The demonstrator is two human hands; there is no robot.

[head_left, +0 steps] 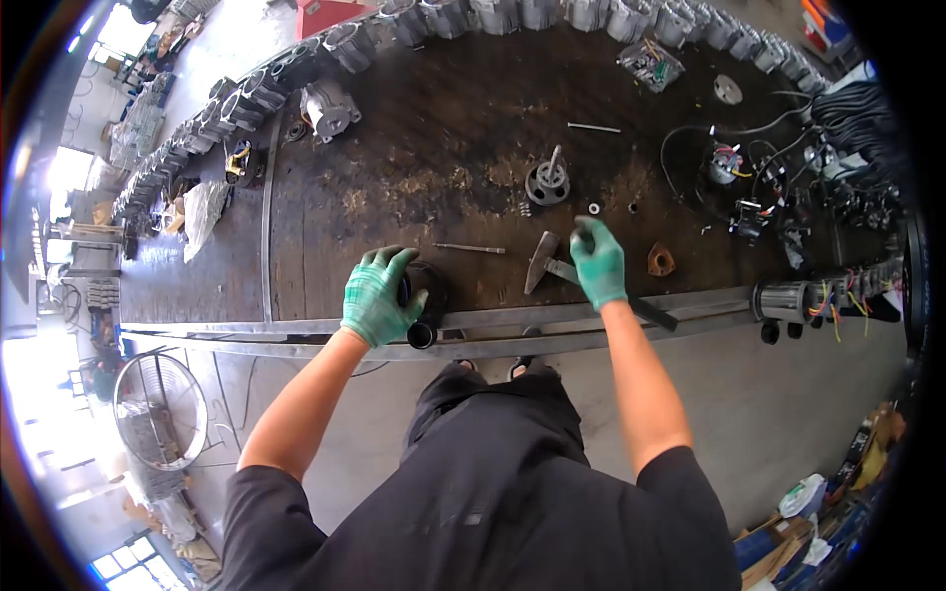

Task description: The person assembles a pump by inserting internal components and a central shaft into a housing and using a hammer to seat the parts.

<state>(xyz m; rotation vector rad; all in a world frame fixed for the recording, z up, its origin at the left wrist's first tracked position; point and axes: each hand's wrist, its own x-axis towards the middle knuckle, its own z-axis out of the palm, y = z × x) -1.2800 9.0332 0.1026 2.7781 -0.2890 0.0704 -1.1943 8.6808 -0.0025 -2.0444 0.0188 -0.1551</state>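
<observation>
My left hand (376, 295), in a green glove, is wrapped over the left side of a black cylindrical housing (431, 288) at the bench's front edge. A short black round opening (422, 336) juts from it toward me. My right hand (599, 261), also gloved, has its fingers curled together; whatever they pinch, if anything, is too small to make out. Beneath that hand a hammer (543, 262) lies slantwise, its dark handle end over the edge. Beyond are a white ring (594, 209), a round metal part with an upright shaft (548, 183) and a small spring (524, 209).
A thin rod (469, 248) lies between my hands, a long bolt (594, 127) farther back. To the right are a brown triangular piece (660, 259) and wired parts (727, 163). Metal housings (350, 46) line the far edge. A fan (160, 409) stands at lower left.
</observation>
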